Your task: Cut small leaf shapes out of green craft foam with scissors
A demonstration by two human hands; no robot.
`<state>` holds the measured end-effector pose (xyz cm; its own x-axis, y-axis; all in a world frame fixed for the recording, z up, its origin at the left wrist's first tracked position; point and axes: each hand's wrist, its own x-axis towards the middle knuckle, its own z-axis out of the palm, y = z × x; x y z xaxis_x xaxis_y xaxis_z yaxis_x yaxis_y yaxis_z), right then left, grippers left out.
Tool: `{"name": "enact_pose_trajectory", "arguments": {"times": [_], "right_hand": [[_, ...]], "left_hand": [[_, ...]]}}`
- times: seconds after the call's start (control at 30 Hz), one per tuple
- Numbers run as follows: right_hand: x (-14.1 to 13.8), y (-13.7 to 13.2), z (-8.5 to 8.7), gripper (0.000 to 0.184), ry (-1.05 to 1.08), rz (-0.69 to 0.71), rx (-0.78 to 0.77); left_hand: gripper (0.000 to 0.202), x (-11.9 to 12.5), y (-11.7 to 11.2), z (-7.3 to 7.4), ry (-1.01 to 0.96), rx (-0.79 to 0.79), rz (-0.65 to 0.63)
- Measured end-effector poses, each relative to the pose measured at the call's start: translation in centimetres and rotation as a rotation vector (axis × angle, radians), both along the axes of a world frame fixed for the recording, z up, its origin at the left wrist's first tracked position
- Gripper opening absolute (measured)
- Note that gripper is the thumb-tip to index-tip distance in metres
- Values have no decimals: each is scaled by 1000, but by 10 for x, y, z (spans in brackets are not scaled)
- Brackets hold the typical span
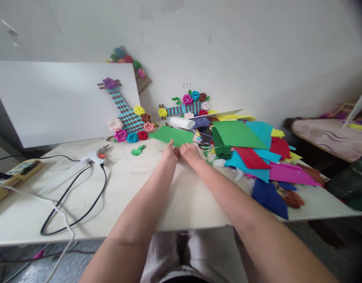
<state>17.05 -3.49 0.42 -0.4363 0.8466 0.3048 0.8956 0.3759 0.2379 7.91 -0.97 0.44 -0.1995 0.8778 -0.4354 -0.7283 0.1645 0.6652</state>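
A green sheet of paper (172, 135) lies at the middle of the table, its near edge between both my hands. My left hand (170, 151) is closed on that near edge, thumb upward. Beside it, my right hand (189, 152) has its fingers curled and pressed on the same edge. The fingertips are partly hidden. To the left lie small green paper leaves (138, 150). Just right of my right hand are black-handled scissors (204, 145).
A hot glue gun (94, 157) with its cable and a power strip (18, 175) occupy the left. Coloured paper sheets (240, 134) pile up on the right. A guitar shape with paper flowers (126, 112) leans on a white board (60, 102). A white roll (182, 123) lies behind.
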Motion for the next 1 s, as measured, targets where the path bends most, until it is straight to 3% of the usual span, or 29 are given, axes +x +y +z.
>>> {"name": "enact_pose_trajectory", "arguments": {"times": [0.17,0.23,0.33,0.4,0.5,0.57,0.67,0.83,1.0], "right_hand": [[-3,-9,-6,28,167,41,32],[1,-9,-7,29,365,-65,99],[10,-1,-6,29,714,-333,120],[14,6,-6,30,952,-429,26],[18,15,-6,38,1408,-443,-296],[18,18,-6,36,1713,-425,-473],[17,20,-6,25,1996,-337,-561],[16,22,-10,3,2033,-182,-539],[18,23,-8,18,1949,-114,-457]], "left_hand": [[19,-4,2,0,8,-11,18],[16,-9,3,-3,3,28,-5],[20,-14,4,-7,-33,106,-29],[23,-15,5,-9,-51,147,-39],[25,-16,6,-11,-64,189,-53],[24,-17,6,-12,-67,210,-60],[19,-19,4,-13,-45,251,-83],[15,-25,-1,-14,-11,332,-172],[12,-33,-7,-11,24,372,-279]]}}
